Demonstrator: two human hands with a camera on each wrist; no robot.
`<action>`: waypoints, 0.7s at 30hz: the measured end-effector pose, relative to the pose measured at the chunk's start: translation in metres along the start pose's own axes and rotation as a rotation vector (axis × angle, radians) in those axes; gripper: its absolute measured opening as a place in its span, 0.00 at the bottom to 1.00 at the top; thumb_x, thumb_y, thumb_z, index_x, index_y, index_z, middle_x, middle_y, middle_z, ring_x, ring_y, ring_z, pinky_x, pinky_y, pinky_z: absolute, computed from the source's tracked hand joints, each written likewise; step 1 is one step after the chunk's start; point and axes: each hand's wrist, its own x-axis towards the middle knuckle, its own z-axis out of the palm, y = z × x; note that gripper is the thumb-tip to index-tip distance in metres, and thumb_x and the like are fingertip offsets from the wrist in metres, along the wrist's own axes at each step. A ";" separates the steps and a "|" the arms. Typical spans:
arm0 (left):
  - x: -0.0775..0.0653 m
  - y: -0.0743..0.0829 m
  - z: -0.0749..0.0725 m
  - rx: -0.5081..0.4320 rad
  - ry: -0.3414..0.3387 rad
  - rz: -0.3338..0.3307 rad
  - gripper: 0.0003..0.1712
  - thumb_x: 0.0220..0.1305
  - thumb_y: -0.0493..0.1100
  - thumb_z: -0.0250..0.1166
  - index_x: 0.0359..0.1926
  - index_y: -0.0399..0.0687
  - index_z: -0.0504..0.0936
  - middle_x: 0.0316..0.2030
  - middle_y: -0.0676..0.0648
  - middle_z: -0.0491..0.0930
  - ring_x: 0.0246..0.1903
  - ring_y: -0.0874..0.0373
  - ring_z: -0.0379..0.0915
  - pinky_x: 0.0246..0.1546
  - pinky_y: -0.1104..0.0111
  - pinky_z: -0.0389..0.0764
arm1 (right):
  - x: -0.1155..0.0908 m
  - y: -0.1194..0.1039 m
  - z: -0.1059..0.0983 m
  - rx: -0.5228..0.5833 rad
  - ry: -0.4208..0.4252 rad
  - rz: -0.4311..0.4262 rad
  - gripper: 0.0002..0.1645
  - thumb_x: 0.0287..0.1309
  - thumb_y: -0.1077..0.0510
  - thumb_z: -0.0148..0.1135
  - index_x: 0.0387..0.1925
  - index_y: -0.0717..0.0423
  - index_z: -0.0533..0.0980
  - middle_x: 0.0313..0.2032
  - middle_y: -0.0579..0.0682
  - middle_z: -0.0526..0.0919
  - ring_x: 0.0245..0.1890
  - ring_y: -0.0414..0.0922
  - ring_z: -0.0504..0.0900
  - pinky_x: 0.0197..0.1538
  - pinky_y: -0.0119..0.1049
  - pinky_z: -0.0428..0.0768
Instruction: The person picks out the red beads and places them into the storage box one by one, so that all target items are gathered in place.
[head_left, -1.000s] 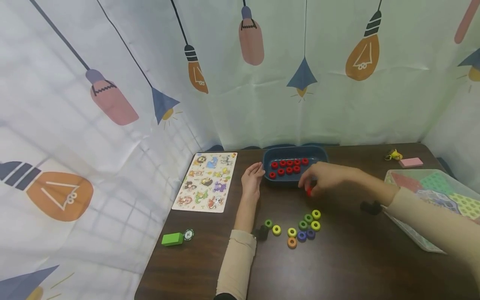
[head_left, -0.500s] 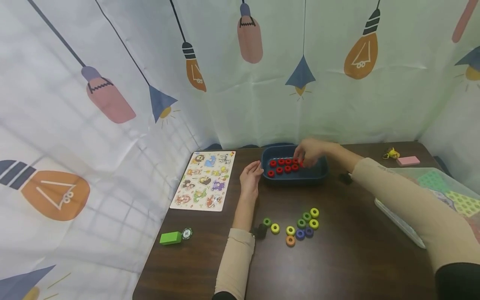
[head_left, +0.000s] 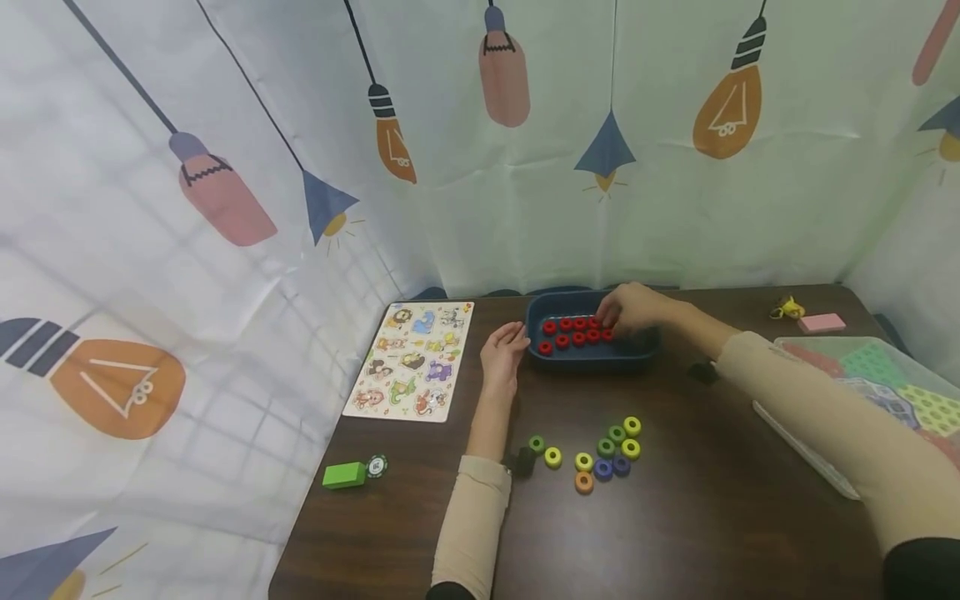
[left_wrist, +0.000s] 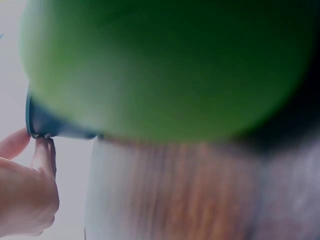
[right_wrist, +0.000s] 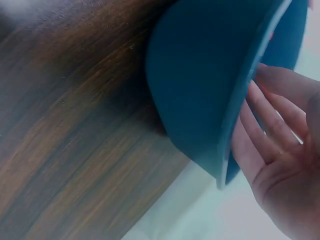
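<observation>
A dark blue tray (head_left: 592,363) stands at the back of the table, holding two rows of red rings (head_left: 578,338). Beside its left end is my left hand (head_left: 502,358), fingers fairly straight; in the left wrist view, fingertips (left_wrist: 42,145) touch the tray's outside near the rim. My right hand (head_left: 636,308) reaches over the tray's right part, its fingertips just above the rightmost red ring (head_left: 607,335). The right wrist view shows the right fingers (right_wrist: 272,117) extending over the rim into the tray, tips hidden behind its wall.
Green, yellow, purple and orange rings (head_left: 603,469) lie loose mid-table. An animal puzzle board (head_left: 408,362), green block (head_left: 344,476) and chip (head_left: 377,466) are at left. At right are a clear plastic box (head_left: 825,346), pink block (head_left: 821,322) and small yellow toy (head_left: 787,308).
My right hand has carried a red ring from in front of the tray into it. That ring now lies at the right end of the front row. The left hand stays put.
</observation>
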 end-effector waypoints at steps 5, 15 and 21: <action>0.005 0.011 -0.008 -0.025 0.003 -0.003 0.26 0.58 0.20 0.60 0.58 0.30 0.72 0.61 0.30 0.72 0.60 0.45 0.73 0.51 0.66 0.80 | -0.017 -0.006 -0.006 0.134 -0.022 -0.012 0.26 0.51 0.68 0.68 0.54 0.61 0.78 0.47 0.61 0.84 0.36 0.49 0.87 0.36 0.45 0.86; 0.000 0.040 -0.028 -0.071 0.001 0.023 0.25 0.61 0.22 0.59 0.60 0.29 0.71 0.55 0.37 0.78 0.61 0.42 0.72 0.58 0.60 0.76 | -0.061 -0.014 -0.015 0.279 -0.018 -0.010 0.28 0.51 0.65 0.72 0.56 0.61 0.77 0.50 0.63 0.82 0.42 0.50 0.86 0.41 0.46 0.85; -0.006 0.070 -0.033 0.034 -0.112 0.080 0.25 0.66 0.27 0.57 0.63 0.28 0.66 0.57 0.37 0.76 0.59 0.41 0.73 0.57 0.59 0.76 | -0.087 -0.012 -0.019 0.284 0.066 -0.042 0.24 0.54 0.61 0.71 0.54 0.56 0.78 0.49 0.57 0.84 0.43 0.51 0.86 0.41 0.48 0.85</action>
